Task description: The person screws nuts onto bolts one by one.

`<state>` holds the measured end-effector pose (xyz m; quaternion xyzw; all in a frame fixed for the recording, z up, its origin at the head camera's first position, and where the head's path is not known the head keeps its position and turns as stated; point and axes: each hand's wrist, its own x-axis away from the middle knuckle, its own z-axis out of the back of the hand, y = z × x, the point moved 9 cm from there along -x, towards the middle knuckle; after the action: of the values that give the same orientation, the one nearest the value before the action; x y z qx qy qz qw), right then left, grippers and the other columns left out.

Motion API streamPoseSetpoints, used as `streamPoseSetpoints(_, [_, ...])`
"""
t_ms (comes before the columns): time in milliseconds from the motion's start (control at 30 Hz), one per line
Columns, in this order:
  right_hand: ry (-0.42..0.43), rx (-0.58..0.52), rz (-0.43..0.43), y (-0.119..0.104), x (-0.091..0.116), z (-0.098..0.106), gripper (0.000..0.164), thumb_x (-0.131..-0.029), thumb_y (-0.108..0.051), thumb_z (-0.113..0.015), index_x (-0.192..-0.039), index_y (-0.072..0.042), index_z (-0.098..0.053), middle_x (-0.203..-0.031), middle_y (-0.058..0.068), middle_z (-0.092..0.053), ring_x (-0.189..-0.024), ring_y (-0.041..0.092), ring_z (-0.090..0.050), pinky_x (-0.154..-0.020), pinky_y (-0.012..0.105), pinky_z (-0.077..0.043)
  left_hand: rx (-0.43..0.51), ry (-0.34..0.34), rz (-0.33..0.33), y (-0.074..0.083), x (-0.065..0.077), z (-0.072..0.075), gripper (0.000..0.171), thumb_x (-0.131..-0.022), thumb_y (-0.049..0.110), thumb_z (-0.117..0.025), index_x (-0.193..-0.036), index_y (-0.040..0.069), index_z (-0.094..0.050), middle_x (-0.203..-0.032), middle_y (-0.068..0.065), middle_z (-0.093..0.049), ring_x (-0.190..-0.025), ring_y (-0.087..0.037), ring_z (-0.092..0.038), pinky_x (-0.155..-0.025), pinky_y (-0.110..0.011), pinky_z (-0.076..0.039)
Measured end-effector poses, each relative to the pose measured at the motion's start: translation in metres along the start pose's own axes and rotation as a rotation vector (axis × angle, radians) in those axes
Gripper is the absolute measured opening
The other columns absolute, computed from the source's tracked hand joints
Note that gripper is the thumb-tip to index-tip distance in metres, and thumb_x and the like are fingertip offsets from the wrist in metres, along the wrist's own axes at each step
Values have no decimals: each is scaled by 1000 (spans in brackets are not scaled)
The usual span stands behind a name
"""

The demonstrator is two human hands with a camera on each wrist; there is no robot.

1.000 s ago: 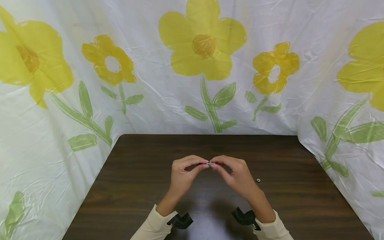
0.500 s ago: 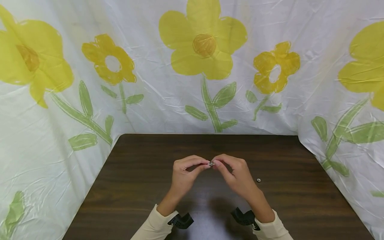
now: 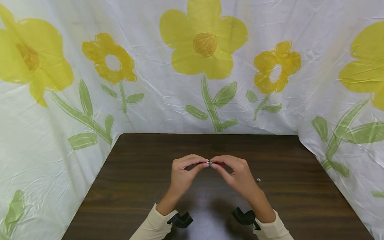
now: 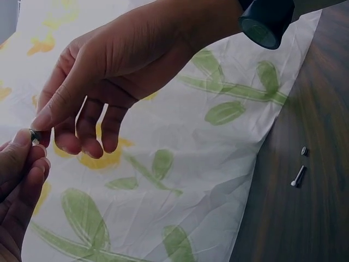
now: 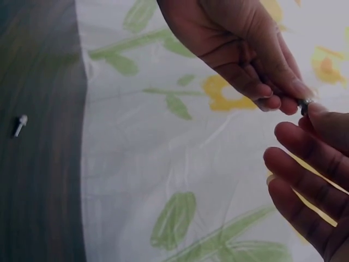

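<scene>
Both hands meet at their fingertips over the middle of the table. Pinched between them is a small metal fastener (image 3: 210, 163), a thin shaft with a wider ring around it, mostly hidden by the fingers. In the head view my left hand (image 3: 184, 171) holds its left end with thumb and index finger. My right hand (image 3: 235, 171) pinches the right end the same way. The left wrist view shows the fastener (image 4: 35, 136) as a dark ring with a bright tip. In the right wrist view, the fastener (image 5: 304, 105) looks dark between the thumbs.
A dark wooden table (image 3: 144, 186) lies below the hands. On it are a small metal ring-like piece (image 4: 305, 150), probably a nut, and a short bolt (image 4: 298, 176) with a pale head. A white curtain (image 3: 150, 100) printed with yellow flowers hangs around the table.
Half a second ago the right thumb and index finger had shifted about the fastener; now they grip its right end again, as a second ago. The left hand keeps its pinch, barely moving.
</scene>
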<state>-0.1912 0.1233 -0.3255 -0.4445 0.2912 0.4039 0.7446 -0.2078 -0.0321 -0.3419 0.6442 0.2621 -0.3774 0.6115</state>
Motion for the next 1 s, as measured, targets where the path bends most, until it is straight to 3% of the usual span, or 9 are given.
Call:
streamPoseSetpoints(300, [-73,19,-91,6,4,-9,17,-94,1,-70,-100,-14,-69,-81,-6,-68,-70,6,-62,-65,19,-53,-18,-7,-9,0,1,-1,20,-79,-15,-77,-95,-3,-78,-88,-14,-75,-78,-21,-72,-69,-30,-60])
streamPoseSetpoints(533, [-60,44,-153,11,4,-6,23,-99,2,-61,-87,-17,-67,-76,-8,-64,-68,10,-61,-65,20,-50,-20,-9,-4,-1,-1,-1,18,-80,-13,-78,-94,-2,-78,-87,-13,-75,-76,-20,-72,-67,-30,-60])
streamPoseSetpoints(767, [-50,-20,-132,11,2,0,22,-90,7,-72,-103,-11,-70,-82,-4,-70,-72,9,-66,-65,22,-55,-36,19,22,-2,-3,6,18,-80,-13,-78,-95,-3,-77,-88,-13,-75,-79,-20,-72,-70,-29,-60])
streamPoseSetpoints(1000, [-30,-43,-105,10,3,-2,24,-86,10,-75,-103,-8,-71,-84,1,-73,-69,13,-68,-65,21,-56,-33,3,26,-5,-1,6,16,-81,-11,-78,-95,-3,-77,-88,-13,-75,-80,-19,-72,-70,-29,-60])
